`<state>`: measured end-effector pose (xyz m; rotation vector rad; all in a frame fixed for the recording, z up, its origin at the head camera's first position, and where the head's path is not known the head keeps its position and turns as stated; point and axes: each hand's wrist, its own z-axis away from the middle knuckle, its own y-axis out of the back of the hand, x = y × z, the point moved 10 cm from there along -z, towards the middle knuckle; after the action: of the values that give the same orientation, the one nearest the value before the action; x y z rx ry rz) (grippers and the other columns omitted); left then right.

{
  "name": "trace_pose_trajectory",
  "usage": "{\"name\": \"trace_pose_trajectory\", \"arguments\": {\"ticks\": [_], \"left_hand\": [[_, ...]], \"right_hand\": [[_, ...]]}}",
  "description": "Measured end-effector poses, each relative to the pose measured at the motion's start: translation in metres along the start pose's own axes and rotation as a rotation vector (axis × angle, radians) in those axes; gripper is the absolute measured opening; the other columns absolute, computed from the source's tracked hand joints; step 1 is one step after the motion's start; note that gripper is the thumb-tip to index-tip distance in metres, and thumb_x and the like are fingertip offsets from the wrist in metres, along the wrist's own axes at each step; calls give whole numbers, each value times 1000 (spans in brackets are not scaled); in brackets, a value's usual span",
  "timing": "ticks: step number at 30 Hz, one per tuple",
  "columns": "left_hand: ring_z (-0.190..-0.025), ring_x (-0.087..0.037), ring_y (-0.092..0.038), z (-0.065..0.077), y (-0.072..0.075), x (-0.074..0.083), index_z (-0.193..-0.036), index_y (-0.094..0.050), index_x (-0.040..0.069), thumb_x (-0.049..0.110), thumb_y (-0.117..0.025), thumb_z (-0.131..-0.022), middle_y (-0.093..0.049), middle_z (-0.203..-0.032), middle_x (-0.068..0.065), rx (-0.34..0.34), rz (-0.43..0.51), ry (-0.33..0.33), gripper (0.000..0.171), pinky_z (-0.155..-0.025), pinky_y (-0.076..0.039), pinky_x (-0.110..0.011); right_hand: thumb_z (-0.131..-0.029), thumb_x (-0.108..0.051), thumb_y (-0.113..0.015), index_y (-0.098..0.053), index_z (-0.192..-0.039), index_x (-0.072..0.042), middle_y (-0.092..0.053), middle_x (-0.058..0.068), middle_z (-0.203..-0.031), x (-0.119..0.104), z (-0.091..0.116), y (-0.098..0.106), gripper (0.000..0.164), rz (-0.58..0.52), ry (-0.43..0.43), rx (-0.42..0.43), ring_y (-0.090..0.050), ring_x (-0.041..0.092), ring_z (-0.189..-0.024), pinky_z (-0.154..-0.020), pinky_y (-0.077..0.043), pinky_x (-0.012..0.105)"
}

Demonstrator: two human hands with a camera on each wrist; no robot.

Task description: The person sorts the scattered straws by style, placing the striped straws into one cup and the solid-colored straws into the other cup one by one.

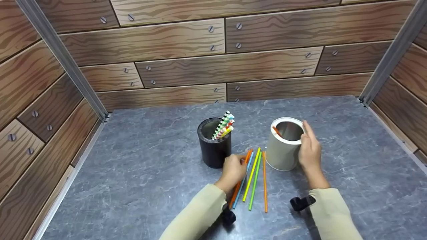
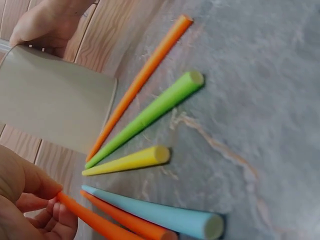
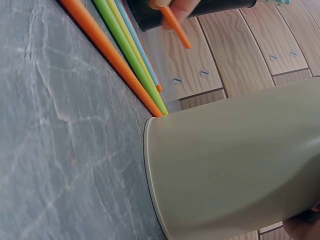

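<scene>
My left hand pinches an orange stick between thumb and fingers, beside the black cup. Below it on the table lie a second orange stick and a blue stick. To their right are a yellow stick, a green stick and another orange stick. A pale grey can stands upright on the right. My right hand holds its right side, one finger pointing up past the rim. Inside the can leans a reddish-orange stick.
The black cup stands upright at the left, and several striped paper straws lean out of it. The grey marbled table ends at wood-patterned walls at the back and sides.
</scene>
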<state>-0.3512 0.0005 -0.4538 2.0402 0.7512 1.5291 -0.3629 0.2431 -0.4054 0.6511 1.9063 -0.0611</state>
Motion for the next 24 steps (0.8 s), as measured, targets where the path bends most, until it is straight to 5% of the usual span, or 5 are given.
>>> {"name": "trace_pose_trajectory", "arguments": {"ticks": [11,24], "left_hand": [[-58,-6,-45,-4,16,17,-99,-72,4,-1,-56,-76,-61,-65,1,60,136,-17,28,-53,-38,-18],[-61,0,-53,-6,47,43,-93,-69,0,0,-62,-74,-64,-72,-1,212,352,-68,21,-57,-44,-14]], "right_hand": [[-92,-8,-30,-41,-139,-2,-43,15,-139,0,0,-1,48,3,-18,-17,-34,25,-132,-109,-25,28],[-92,-9,-30,-41,-138,-2,-44,14,-139,1,-1,-1,48,26,-5,-7,-34,25,-132,-109,-25,28]]}}
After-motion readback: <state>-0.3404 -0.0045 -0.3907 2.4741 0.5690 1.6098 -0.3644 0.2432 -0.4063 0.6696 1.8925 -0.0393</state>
